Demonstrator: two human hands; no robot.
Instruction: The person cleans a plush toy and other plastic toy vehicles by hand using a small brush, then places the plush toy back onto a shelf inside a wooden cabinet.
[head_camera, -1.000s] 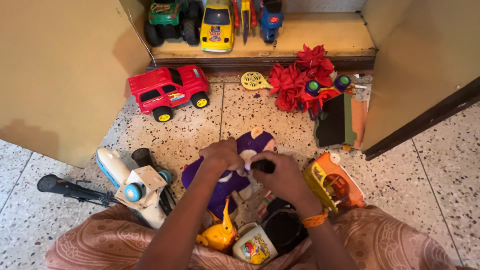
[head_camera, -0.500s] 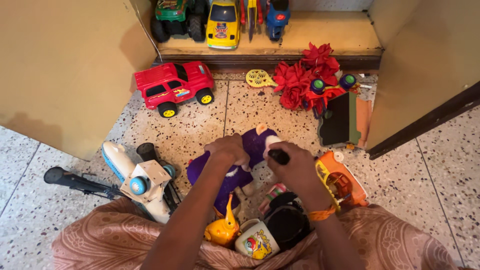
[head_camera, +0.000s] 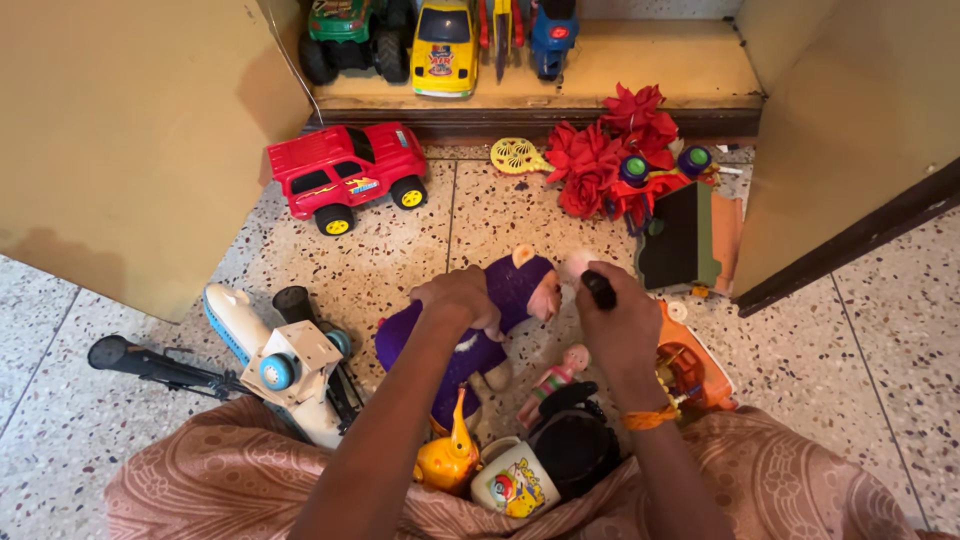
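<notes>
Gripping: our left hand (head_camera: 458, 297) clamps the purple plush toy (head_camera: 490, 325).
Brush: our right hand (head_camera: 622, 325) closes on the dark brush (head_camera: 598, 289) beside the plush's face.
Risk: we judge the small doll (head_camera: 553, 382) just below the plush may topple if nudged.

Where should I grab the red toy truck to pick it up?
Grab the red toy truck from above, across its cab roof, fingers on the two long sides. It stands upright on its wheels with open floor around it, and the roof is its narrowest, highest part.

The plush toy (head_camera: 490, 310) is lying between my left hand (head_camera: 455, 297) and right hand (head_camera: 620, 325), toy truck (head_camera: 345, 175) sitting beyond.
</notes>
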